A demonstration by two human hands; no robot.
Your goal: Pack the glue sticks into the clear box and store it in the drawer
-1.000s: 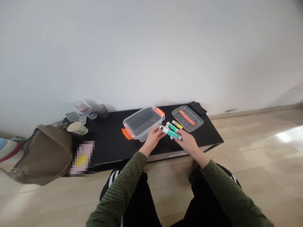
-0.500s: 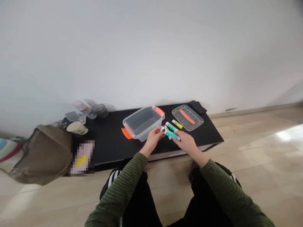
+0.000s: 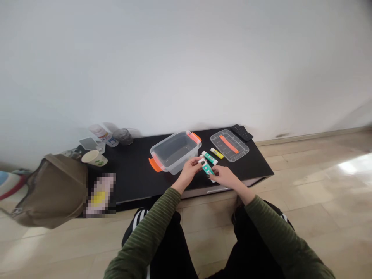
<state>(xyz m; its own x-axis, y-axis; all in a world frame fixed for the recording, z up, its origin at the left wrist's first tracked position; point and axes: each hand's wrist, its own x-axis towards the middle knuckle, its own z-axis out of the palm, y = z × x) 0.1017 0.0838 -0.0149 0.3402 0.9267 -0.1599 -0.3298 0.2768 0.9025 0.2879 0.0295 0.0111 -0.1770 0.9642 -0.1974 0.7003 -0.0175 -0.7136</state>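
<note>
A green-and-white glue stick [image 3: 207, 167] is held between my two hands, tilted, its white cap end toward the left. My left hand [image 3: 190, 169] pinches the cap end. The fingers of my right hand [image 3: 223, 176] are closed on the lower end and partly hide it. Just behind, a second green glue stick [image 3: 209, 157] lies on the black cabinet top, with a smaller yellow glue stick [image 3: 217, 153] beside it. The clear plastic box [image 3: 178, 166] stands lidless to the left of the glue sticks, its orange latches swung outward.
The clear lid [image 3: 242, 149] with an orange handle lies at the right, near a black keypad-like object [image 3: 243, 132]. At the left of the cabinet top [image 3: 133, 170] are a paper cup [image 3: 94, 158], a white spray bottle [image 3: 104, 135], a dark jar [image 3: 123, 136] and a brown bag [image 3: 55, 190].
The held glue stick has turned so its lower end points more toward me. My right hand has shifted slightly down and left with it, uncovering more of the second green glue stick.
</note>
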